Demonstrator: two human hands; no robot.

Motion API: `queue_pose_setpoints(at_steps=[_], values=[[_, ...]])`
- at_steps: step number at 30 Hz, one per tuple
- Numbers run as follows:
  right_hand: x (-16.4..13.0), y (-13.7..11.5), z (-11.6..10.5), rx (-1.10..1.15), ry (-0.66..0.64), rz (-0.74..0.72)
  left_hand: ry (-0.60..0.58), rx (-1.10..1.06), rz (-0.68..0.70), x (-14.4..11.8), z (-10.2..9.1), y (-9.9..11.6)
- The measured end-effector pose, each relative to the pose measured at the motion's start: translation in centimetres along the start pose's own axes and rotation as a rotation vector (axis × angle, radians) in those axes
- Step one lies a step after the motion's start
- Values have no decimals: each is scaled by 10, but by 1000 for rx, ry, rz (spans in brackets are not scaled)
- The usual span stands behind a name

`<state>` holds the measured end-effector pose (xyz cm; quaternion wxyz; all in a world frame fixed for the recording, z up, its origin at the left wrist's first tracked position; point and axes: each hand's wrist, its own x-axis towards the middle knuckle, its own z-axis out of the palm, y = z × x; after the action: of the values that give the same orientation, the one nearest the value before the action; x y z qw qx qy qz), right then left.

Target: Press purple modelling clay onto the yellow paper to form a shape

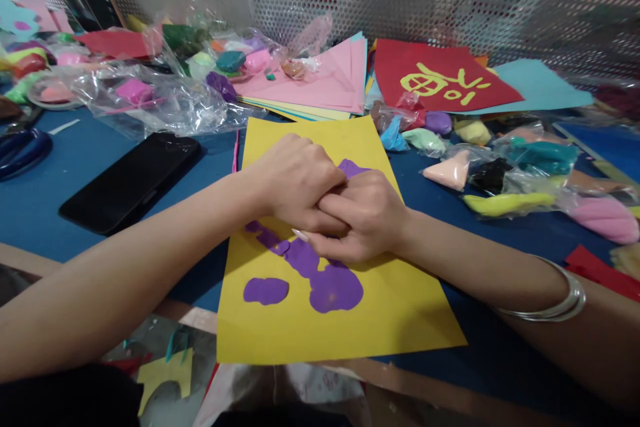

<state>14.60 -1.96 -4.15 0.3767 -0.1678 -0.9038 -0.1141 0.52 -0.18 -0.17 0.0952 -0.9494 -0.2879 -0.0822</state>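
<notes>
Two hands stacked, my left hand (295, 180) over my right hand (363, 217), fingers curled, flattening soft purple clay (320, 273) onto the yellow paper sheet (400, 307) on the blue bench (40, 200); several patches lie flat, the shape looks unfinished.

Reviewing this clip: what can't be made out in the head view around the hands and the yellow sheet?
- Purple clay on the yellow sheet: its middle stretch lies under the left hand and right hand.
- Whether the stacked hands hold anything: the left hand covers the right hand's fingers.
- Top right corner: pixelated patch.
- Scissors: cut off by the left edge.
- Clay lumps in plastic bags: shapes blurred by the wrinkled film.
</notes>
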Motion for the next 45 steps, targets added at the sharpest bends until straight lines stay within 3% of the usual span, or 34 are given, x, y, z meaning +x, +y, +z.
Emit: queue_pose_setpoints(at_steps=[11, 29, 39, 45], values=[[0, 1, -1, 8, -20, -10, 8, -13, -7, -1, 0, 0], [0, 1, 1, -37, -29, 10, -84, 26, -53, 0, -2, 1], [0, 1, 1, -72, -156, 74, -108, -12, -84, -1, 0, 0], [1, 1, 0, -61, -149, 79, -105, 5, -72, -1, 0, 0]])
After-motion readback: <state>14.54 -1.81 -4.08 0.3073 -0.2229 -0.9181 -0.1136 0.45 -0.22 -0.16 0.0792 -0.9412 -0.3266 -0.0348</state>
